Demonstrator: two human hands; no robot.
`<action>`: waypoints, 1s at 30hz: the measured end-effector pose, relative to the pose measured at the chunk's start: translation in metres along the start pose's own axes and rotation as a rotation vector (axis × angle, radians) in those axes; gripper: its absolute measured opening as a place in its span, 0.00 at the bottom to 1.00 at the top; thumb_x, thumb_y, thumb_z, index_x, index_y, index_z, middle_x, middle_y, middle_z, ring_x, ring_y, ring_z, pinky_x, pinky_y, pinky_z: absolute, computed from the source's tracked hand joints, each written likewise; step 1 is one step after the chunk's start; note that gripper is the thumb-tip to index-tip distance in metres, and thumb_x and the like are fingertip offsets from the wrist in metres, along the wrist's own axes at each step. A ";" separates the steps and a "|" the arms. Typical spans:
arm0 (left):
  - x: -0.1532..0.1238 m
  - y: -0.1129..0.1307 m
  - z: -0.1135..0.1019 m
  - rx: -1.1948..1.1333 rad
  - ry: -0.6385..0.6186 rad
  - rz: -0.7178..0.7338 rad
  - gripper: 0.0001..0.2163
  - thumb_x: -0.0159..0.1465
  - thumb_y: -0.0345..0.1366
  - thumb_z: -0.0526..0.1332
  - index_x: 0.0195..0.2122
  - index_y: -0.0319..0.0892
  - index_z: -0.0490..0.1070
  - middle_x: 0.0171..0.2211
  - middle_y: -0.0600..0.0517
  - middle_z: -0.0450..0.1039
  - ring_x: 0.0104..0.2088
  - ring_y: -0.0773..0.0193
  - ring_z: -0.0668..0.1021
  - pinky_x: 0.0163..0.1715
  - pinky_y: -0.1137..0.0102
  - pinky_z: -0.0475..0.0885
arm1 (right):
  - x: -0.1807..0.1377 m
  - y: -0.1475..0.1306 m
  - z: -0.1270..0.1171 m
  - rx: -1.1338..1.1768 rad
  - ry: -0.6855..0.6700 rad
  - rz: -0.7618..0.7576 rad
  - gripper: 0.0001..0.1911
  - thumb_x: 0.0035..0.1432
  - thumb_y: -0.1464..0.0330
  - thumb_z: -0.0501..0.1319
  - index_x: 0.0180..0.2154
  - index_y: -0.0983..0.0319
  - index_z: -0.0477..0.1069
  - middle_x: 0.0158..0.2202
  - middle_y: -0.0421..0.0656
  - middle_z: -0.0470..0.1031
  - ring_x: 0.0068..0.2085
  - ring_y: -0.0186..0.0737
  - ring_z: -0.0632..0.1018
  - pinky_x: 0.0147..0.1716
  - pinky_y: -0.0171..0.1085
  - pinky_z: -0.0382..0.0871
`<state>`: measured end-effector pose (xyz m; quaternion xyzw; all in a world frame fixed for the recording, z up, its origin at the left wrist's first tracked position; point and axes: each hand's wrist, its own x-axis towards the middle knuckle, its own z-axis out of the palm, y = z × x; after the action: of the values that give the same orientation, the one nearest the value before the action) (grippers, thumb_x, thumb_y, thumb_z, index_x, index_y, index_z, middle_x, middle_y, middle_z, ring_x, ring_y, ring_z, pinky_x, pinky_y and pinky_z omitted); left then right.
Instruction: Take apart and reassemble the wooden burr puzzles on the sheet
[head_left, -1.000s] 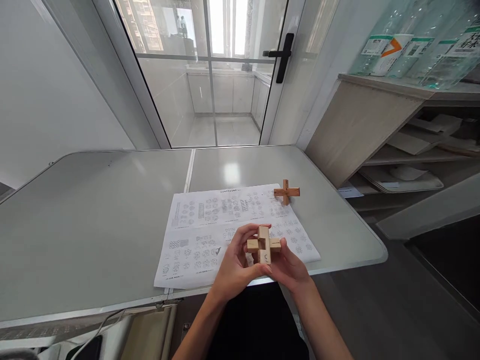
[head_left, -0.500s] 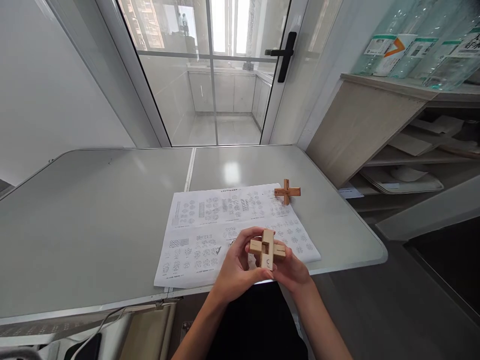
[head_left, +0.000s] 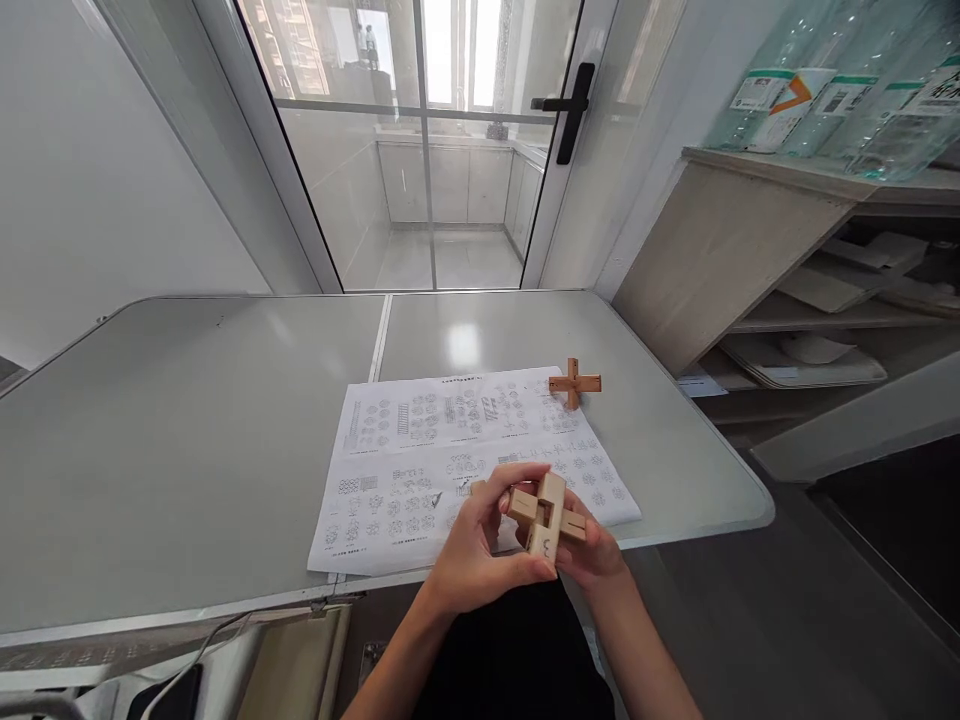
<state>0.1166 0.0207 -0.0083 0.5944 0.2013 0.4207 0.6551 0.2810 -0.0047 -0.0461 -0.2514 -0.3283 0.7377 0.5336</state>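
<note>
A pale wooden burr puzzle (head_left: 552,497) of interlocking notched bars is held between both hands near the table's front edge. My left hand (head_left: 480,545) grips it with the thumb at the lower end of the notched bar and a finger along the top. On the other side, my right hand (head_left: 596,550) has its fingers wrapped around the right-hand bar; part of them is hidden behind the puzzle. A gap shows in the middle of the puzzle. Under and beyond the hands lies a printed diagram sheet (head_left: 397,455).
A darker wooden cross-shaped puzzle (head_left: 574,383) stands at the sheet's far right corner. The grey table (head_left: 187,450) reaches a glass door (head_left: 480,180). At right is a wooden shelf unit (head_left: 675,260) with plastic bottles (head_left: 832,90) on top.
The pale puzzle has tilted clockwise and shifted slightly right and toward me. Both hands stay on it, with the left fingers moved along its top. The darker cross has not moved.
</note>
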 end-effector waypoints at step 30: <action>-0.016 0.038 -0.024 0.310 0.033 -0.145 0.23 0.74 0.43 0.57 0.69 0.47 0.63 0.40 0.49 0.77 0.45 0.56 0.79 0.58 0.57 0.70 | -0.013 -0.027 0.069 -0.283 0.225 -0.057 0.19 0.70 0.53 0.61 0.55 0.54 0.77 0.40 0.43 0.77 0.38 0.40 0.74 0.47 0.42 0.71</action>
<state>0.0776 0.0206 0.0185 0.6651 0.3170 0.3460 0.5809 0.2516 -0.0262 0.0199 -0.3958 -0.3741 0.6358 0.5469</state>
